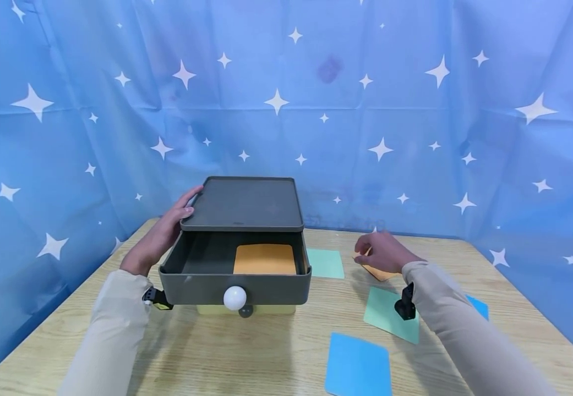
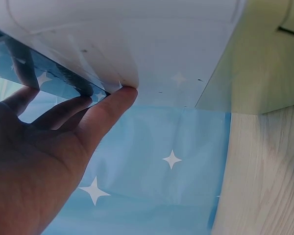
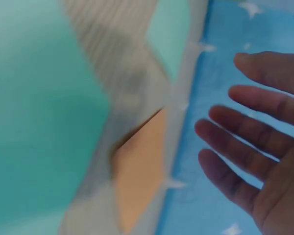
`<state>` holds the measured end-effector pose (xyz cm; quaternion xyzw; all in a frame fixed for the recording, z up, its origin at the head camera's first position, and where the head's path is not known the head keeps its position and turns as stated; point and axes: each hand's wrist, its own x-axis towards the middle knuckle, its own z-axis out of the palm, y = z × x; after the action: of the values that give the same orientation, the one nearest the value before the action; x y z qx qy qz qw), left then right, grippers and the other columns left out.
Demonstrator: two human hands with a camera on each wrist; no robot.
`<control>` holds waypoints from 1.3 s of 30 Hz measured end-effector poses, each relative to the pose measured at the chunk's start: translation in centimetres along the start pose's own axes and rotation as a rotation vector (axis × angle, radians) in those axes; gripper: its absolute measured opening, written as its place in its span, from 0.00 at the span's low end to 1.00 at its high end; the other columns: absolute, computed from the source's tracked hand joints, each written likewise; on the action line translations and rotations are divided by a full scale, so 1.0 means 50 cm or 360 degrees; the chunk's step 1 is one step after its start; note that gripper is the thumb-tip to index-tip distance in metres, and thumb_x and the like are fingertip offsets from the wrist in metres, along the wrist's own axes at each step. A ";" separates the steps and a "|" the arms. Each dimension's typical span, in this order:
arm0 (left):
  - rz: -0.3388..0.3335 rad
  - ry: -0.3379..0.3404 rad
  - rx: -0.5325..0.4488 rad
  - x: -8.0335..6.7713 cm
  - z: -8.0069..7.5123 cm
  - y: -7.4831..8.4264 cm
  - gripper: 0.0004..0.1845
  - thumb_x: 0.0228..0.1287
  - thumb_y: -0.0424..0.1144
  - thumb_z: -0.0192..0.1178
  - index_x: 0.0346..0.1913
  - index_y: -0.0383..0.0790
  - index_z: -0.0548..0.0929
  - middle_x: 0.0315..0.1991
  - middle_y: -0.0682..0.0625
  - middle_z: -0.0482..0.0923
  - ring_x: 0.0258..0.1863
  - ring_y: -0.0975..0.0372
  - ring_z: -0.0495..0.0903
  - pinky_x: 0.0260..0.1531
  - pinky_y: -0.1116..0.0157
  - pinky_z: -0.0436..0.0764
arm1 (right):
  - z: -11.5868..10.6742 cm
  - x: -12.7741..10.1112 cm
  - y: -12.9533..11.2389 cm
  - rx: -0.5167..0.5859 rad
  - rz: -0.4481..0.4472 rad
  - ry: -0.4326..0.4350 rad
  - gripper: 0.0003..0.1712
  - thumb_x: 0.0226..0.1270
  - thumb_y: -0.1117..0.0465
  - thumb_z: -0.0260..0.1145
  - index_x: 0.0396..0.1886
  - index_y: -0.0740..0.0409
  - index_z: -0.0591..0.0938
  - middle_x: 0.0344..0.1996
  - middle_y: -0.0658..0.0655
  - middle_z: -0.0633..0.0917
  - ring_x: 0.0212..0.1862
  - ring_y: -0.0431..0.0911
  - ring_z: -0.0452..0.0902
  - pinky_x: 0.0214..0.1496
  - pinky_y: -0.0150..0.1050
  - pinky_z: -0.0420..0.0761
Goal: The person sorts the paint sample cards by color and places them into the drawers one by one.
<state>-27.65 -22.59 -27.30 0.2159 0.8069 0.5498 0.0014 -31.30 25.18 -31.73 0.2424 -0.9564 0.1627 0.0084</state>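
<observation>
Blue card (image 1: 357, 364) lies nearest, on the wooden surface (image 1: 266, 352), w/ a green card (image 1: 387, 316) just behind it to the right. Grey drawer box (image 1: 244, 206) sits mid-surface, drawer (image 1: 232, 286) pulled out, white knob (image 1: 235, 297) in front, orange card (image 1: 265, 259) inside. Left hand (image 1: 164, 234) rests flat against the box's left side, fingers straight, thumb at the lid edge. Right hand (image 1: 382, 252) hovers over another orange card (image 1: 377, 271) right of the box, fingers spread, gripping nothing. Second green card (image 1: 326, 263) lies beside the box. No readable writing or labels.
</observation>
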 end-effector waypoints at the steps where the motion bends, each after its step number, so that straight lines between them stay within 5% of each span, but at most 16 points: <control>1: 0.0001 -0.0001 -0.0003 0.001 0.001 0.000 0.34 0.78 0.53 0.35 0.82 0.58 0.40 0.83 0.47 0.29 0.81 0.43 0.32 0.73 0.31 0.39 | 0.006 -0.002 0.011 -0.0023 0.0036 -0.0004 0.14 0.66 0.60 0.69 0.47 0.64 0.85 0.41 0.62 0.89 0.43 0.53 0.85 0.47 0.48 0.84; 8: -0.0006 -0.0005 0.0002 0.003 0.002 -0.004 0.34 0.78 0.54 0.35 0.82 0.60 0.40 0.83 0.47 0.29 0.81 0.43 0.32 0.72 0.30 0.39 | 0.035 -0.022 0.078 -0.0145 0.0333 -0.0025 0.28 0.63 0.55 0.71 0.55 0.72 0.79 0.49 0.73 0.83 0.50 0.64 0.80 0.50 0.56 0.80; 21: -0.0006 -0.0017 -0.0011 0.003 -0.003 -0.003 0.34 0.78 0.55 0.35 0.82 0.61 0.40 0.83 0.47 0.29 0.81 0.42 0.32 0.72 0.30 0.40 | 0.054 -0.037 0.120 -0.0023 0.0721 -0.0167 0.54 0.57 0.40 0.72 0.69 0.76 0.64 0.61 0.82 0.72 0.60 0.73 0.71 0.58 0.61 0.76; 29: -0.0007 -0.0022 -0.0030 0.000 -0.002 -0.004 0.35 0.78 0.53 0.35 0.82 0.59 0.39 0.83 0.46 0.28 0.81 0.41 0.32 0.71 0.30 0.41 | 0.051 -0.037 0.114 0.0016 0.0719 -0.0186 0.53 0.57 0.43 0.73 0.69 0.77 0.64 0.60 0.81 0.73 0.60 0.72 0.72 0.57 0.61 0.77; 39: -0.0026 -0.0008 0.0010 0.000 -0.003 -0.003 0.34 0.78 0.55 0.35 0.82 0.62 0.40 0.83 0.46 0.28 0.81 0.41 0.32 0.70 0.28 0.40 | 0.037 -0.043 0.117 -0.0088 0.0565 -0.0176 0.33 0.54 0.46 0.75 0.48 0.69 0.81 0.42 0.67 0.84 0.41 0.55 0.78 0.44 0.50 0.80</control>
<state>-27.73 -22.75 -27.39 0.2107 0.8103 0.5467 0.0071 -32.02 30.45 -35.49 0.0781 -0.9873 0.1217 -0.0662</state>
